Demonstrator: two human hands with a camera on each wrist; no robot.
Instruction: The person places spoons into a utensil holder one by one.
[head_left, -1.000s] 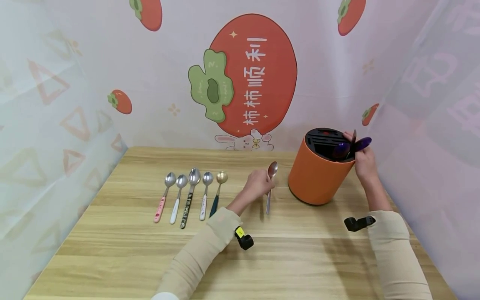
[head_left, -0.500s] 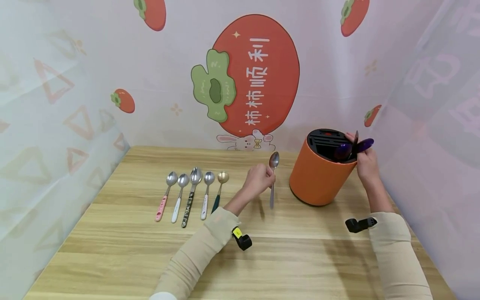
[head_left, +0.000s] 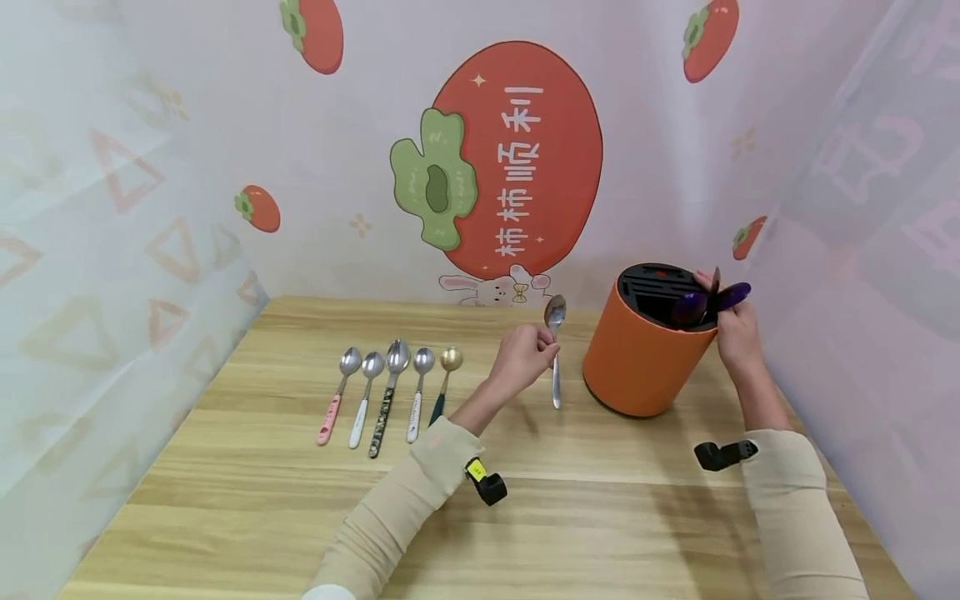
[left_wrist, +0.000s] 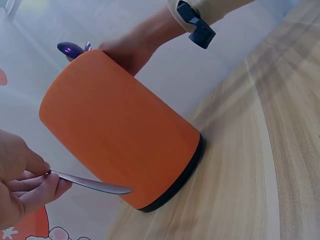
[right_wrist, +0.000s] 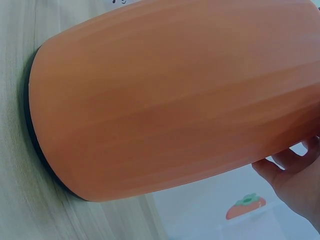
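In the head view my left hand (head_left: pixel 522 360) pinches a plain metal spoon (head_left: pixel 556 312) by the upper part of its handle, bowl up. The handle slants down from the fingers in the left wrist view, in front of the orange cylindrical utensil holder (head_left: pixel 647 367). My right hand (head_left: pixel 738 335) grips the holder's right side at the rim, its fingers partly hidden behind the utensils. Purple spoons (head_left: pixel 733 295) and another dark utensil stick up from the holder's black slotted top (head_left: pixel 655 281). The right wrist view shows fingers against the orange wall (right_wrist: pixel 165 110).
To the left, several spoons lie in a row: one with a pink handle (head_left: pixel 327 418), two with white handles, one patterned black (head_left: pixel 381 423), and a gold-bowled one (head_left: pixel 451 360) partly behind the left wrist. A printed cloth stands behind the wooden table (head_left: pixel 247 508).
My left hand has lifted the metal spoon and moved it slightly right, closer to the holder. The right hand stays at the holder's rim.
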